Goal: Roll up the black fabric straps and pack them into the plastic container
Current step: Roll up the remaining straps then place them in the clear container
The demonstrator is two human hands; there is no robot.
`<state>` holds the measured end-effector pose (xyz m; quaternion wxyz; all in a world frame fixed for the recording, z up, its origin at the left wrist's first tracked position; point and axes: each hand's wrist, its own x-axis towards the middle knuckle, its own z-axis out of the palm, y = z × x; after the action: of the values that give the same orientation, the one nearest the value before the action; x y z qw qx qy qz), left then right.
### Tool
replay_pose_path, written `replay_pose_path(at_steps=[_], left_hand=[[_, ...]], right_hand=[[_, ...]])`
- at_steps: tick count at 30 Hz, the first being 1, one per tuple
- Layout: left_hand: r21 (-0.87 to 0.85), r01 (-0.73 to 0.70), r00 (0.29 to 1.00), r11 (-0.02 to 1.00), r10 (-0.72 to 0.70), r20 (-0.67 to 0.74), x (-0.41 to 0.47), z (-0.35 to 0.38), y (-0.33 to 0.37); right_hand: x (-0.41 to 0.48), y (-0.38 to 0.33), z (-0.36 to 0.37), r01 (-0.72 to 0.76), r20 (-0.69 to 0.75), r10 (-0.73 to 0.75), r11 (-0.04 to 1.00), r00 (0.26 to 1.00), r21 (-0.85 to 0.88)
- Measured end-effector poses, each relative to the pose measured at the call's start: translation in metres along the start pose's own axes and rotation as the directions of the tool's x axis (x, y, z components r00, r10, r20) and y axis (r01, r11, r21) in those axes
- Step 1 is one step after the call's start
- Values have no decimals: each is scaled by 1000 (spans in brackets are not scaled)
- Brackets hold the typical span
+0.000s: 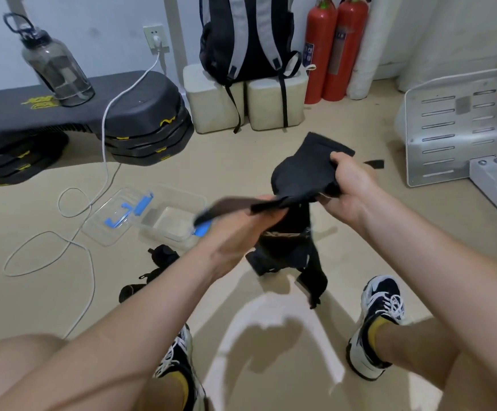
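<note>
Black fabric strap [303,176] is held in the air between both hands, above the beige floor [241,152] and clear of it. The left hand [241,229] has its fingers curled round a flat length of the strap, and a blurred tail projects to the left past its fingertips. The right hand [351,188] grips the bunched upper part, thumb on top, with a short end showing beyond it to the right. More of the strap hangs below the hands in loose folds toward the floor between the two shoes [377,321]. The plastic container [179,192] stands open on the floor to the left of the left hand, partly hidden by the blurred tail. Its clear lid [105,229], with blue clips, lies just beside it on the left. Two dark rolled straps [162,255] lie on the floor near the container, on the side toward the person, partly behind the left forearm. A white cable [105,137] runs in loops from a wall socket across the floor, left of the lid. Along the far wall are a dark step platform [140,96] bearing a water bottle [54,63], a backpack [241,37] on pale blocks, and two red fire extinguishers [334,48].
</note>
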<state>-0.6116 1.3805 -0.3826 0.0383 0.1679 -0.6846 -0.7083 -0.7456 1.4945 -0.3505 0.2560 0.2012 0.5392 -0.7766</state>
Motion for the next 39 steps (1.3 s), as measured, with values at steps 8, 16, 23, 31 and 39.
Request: replay_pose_path(at_steps=[8,16,23,31,39], left_hand=[[-263,181,930,948,-252,-268,12,-18,23],[-19,301,919,953,-296,-260,5,-26,27],[18,334,936,942,-329,-128,-1,-29,31],[104,266,963,958,-261,-60,-20,-43,63],[628,314,948,712,-195,-253,-19,-51,62]], right_hand=[[0,6,-7,173,175,-63,652,983,-738],[-14,5,-9,474,475,-15,102,880,-875],[-18,19,-10,538,629,42,477,776,-695],[18,27,-24,452,424,-334,8,842,-892],[9,26,-13,463,374,-273,553,886,-693]])
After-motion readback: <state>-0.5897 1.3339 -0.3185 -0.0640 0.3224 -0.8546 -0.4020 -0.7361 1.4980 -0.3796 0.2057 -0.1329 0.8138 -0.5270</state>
